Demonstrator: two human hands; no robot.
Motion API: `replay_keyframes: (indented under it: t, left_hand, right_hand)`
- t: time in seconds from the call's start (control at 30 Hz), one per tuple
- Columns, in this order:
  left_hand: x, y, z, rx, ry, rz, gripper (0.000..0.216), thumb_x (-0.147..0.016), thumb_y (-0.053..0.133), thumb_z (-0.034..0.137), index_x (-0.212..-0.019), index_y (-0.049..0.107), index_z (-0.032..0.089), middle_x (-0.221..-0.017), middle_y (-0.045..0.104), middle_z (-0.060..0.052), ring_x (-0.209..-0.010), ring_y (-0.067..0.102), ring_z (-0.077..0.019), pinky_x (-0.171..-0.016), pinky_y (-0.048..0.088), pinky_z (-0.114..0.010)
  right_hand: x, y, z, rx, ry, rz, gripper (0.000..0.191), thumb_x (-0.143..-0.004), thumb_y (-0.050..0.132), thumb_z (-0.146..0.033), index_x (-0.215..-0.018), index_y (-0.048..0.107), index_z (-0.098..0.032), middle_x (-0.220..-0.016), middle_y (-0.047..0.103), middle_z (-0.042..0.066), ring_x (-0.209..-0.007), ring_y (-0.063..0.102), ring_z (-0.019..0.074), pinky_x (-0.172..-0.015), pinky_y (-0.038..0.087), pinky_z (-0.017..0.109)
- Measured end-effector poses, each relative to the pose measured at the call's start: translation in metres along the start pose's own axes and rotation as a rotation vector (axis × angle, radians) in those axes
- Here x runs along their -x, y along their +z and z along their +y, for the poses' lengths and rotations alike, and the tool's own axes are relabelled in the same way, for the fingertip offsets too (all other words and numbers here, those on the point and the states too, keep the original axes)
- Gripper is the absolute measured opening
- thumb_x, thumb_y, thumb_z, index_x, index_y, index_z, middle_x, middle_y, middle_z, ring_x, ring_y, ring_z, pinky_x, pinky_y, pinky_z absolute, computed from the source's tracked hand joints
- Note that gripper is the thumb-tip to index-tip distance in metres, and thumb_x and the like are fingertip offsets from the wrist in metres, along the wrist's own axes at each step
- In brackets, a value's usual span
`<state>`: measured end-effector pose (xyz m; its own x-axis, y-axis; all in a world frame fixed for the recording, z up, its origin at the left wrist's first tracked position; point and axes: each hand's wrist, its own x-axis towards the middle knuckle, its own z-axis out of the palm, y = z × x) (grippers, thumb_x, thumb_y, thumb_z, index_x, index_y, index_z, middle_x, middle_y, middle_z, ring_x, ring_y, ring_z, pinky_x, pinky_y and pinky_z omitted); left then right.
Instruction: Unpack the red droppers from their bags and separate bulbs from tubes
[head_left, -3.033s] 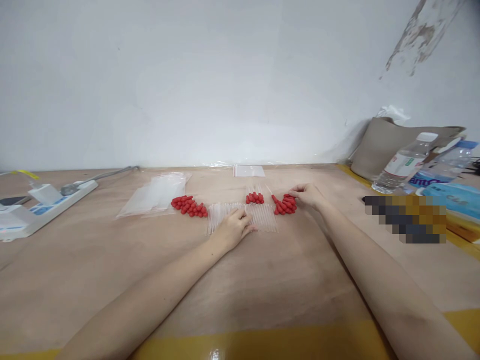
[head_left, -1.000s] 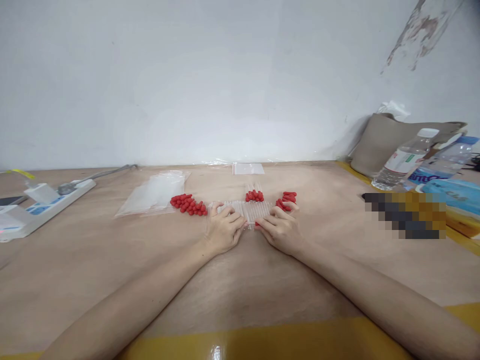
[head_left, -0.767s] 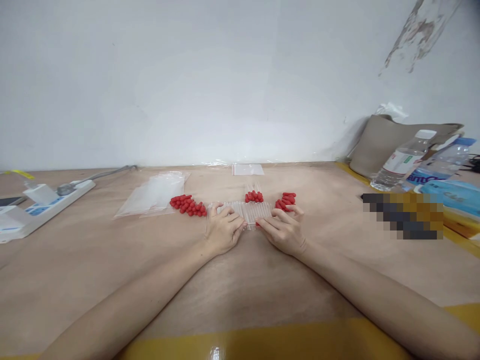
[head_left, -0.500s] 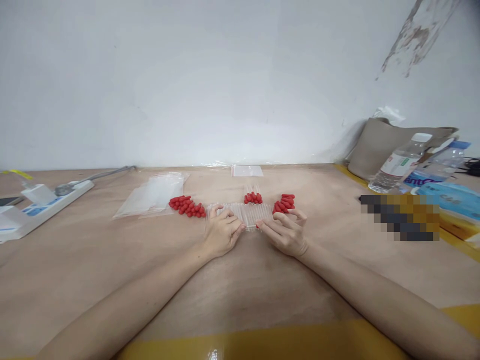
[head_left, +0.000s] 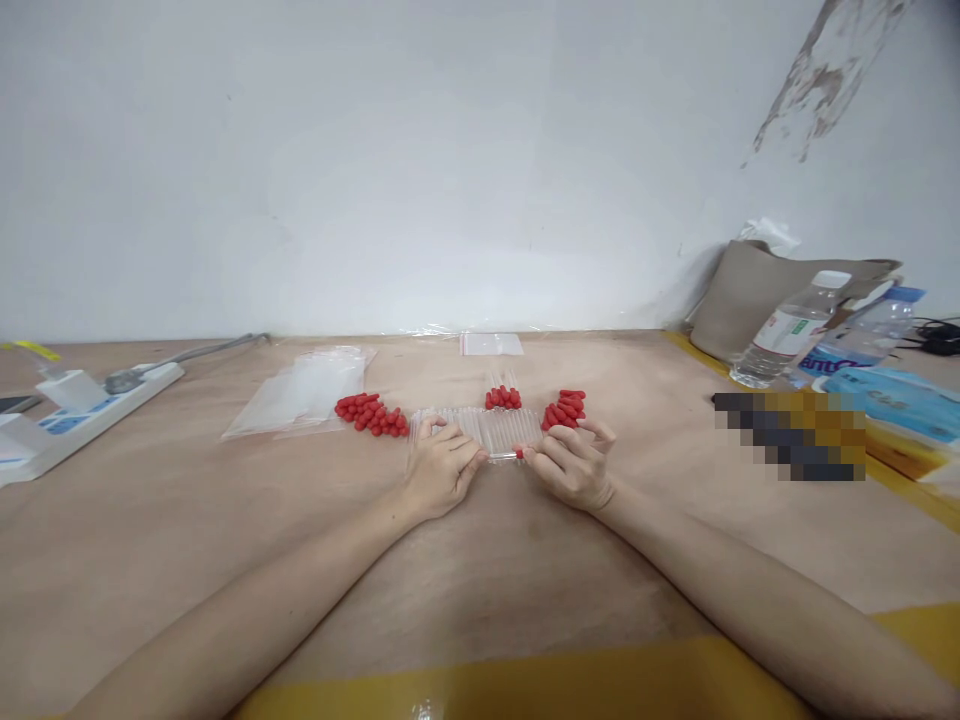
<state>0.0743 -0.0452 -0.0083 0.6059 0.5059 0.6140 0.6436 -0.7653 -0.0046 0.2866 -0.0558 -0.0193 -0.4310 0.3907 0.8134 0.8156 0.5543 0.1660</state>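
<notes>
A row of clear glass tubes (head_left: 491, 428) lies on the brown table. My left hand (head_left: 439, 470) pinches one clear tube at the row's near edge. Facing it, my right hand (head_left: 574, 462) pinches a small red rubber cap (head_left: 519, 454) at the end of that tube. Piles of red caps lie to the left (head_left: 373, 414) and to the right (head_left: 566, 409) of the row. Behind the row stands a small group of tubes with red caps on them (head_left: 503, 398).
Clear plastic bags (head_left: 300, 392) lie at the left back, a small zip bag (head_left: 490, 343) near the wall. A white power strip (head_left: 71, 420) sits far left. Two water bottles (head_left: 787, 330), a beige bag (head_left: 757, 290) and a blue packet (head_left: 896, 400) crowd the right side.
Three seconds ago my right hand was at the right pile of caps and my left lay on the tubes. Both hands have since met at the near edge of the row, with little movement since.
</notes>
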Motion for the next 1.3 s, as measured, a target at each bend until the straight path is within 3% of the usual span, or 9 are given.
replay_keyframes:
  t: [0.07, 0.17, 0.3, 0.4, 0.6, 0.77, 1.0, 1.3]
  left_hand:
    - [0.002, 0.0, -0.005, 0.014, -0.037, 0.015, 0.037, -0.09, 0.029, 0.024, -0.06, 0.05, 0.017, -0.055, 0.054, 0.001, -0.061, 0.044, -0.0133, -0.079, 0.028, -0.037]
    - [0.004, -0.001, -0.015, 0.002, -0.129, 0.061, 0.038, -0.091, 0.028, 0.024, -0.062, 0.052, 0.017, -0.057, 0.054, 0.0, -0.062, 0.046, -0.0135, -0.074, 0.031, -0.035]
    - [0.001, 0.0, -0.022, 0.036, -0.201, 0.063, 0.028, -0.089, 0.031, 0.023, -0.094, 0.058, 0.016, -0.076, 0.053, -0.005, -0.069, 0.05, -0.0147, -0.064, 0.038, -0.028]
    - [-0.004, 0.003, -0.022, 0.085, -0.181, 0.075, 0.032, -0.086, 0.032, 0.017, -0.112, 0.051, 0.016, -0.081, 0.047, -0.005, -0.071, 0.049, -0.0139, -0.061, 0.042, -0.025]
    - [-0.021, 0.012, -0.012, 0.105, -0.091, 0.147, 0.025, -0.081, 0.037, 0.009, -0.096, 0.055, 0.017, -0.077, 0.049, -0.003, -0.065, 0.048, -0.0121, -0.06, 0.043, -0.024]
    - [-0.029, 0.023, 0.001, 0.11, -0.061, 0.034, 0.018, -0.075, 0.038, 0.006, -0.075, 0.052, 0.017, -0.077, 0.052, -0.004, -0.069, 0.051, -0.0146, -0.065, 0.045, -0.026]
    - [-0.021, 0.03, 0.005, 0.147, -0.031, -0.04, 0.014, -0.082, 0.042, 0.017, -0.087, 0.055, 0.015, -0.088, 0.054, -0.008, -0.08, 0.054, -0.0166, -0.073, 0.047, -0.029]
    - [-0.02, 0.028, 0.008, 0.126, 0.008, -0.06, 0.03, -0.084, 0.045, 0.036, -0.101, 0.054, 0.013, -0.094, 0.058, -0.011, -0.089, 0.054, -0.0203, -0.078, 0.046, -0.033]
  right_hand:
    - [0.001, -0.001, 0.007, 0.005, 0.044, -0.015, 0.029, -0.085, 0.048, -0.023, -0.056, 0.053, -0.024, -0.058, 0.06, -0.009, -0.069, 0.055, 0.0075, -0.077, 0.021, 0.034]
    - [0.003, 0.0, 0.02, 0.03, 0.158, 0.067, 0.028, -0.083, 0.051, -0.025, -0.055, 0.052, -0.021, -0.061, 0.062, -0.006, -0.065, 0.055, 0.0097, -0.076, 0.026, 0.035]
    - [-0.001, 0.003, 0.037, -0.22, 0.336, 0.038, 0.016, -0.081, 0.051, -0.031, -0.073, 0.062, -0.022, -0.077, 0.063, 0.002, -0.073, 0.056, 0.0138, -0.07, 0.038, 0.031]
    - [-0.011, 0.003, 0.053, -0.377, 0.568, 0.0, 0.022, -0.08, 0.049, -0.033, -0.085, 0.065, -0.02, -0.088, 0.058, 0.006, -0.072, 0.057, 0.0145, -0.067, 0.044, 0.03]
    - [-0.035, 0.013, 0.106, -0.533, 1.043, -0.251, 0.03, -0.074, 0.052, -0.028, -0.1, 0.061, -0.015, -0.083, 0.062, 0.006, -0.061, 0.056, 0.0104, -0.057, 0.045, 0.024]
    - [-0.03, 0.026, 0.128, -0.476, 1.064, -0.292, 0.026, -0.067, 0.06, -0.036, -0.079, 0.063, -0.014, -0.075, 0.064, 0.005, -0.06, 0.054, 0.011, -0.052, 0.04, 0.022]
    - [-0.021, 0.028, 0.129, -0.376, 1.005, -0.41, 0.026, -0.063, 0.061, -0.043, -0.07, 0.066, -0.018, -0.069, 0.065, 0.003, -0.063, 0.055, 0.0133, -0.056, 0.039, 0.024]
    - [-0.023, 0.023, 0.133, -0.291, 1.035, -0.48, 0.028, -0.058, 0.065, -0.047, -0.062, 0.066, -0.019, -0.056, 0.06, 0.001, -0.06, 0.054, 0.0141, -0.055, 0.038, 0.024]
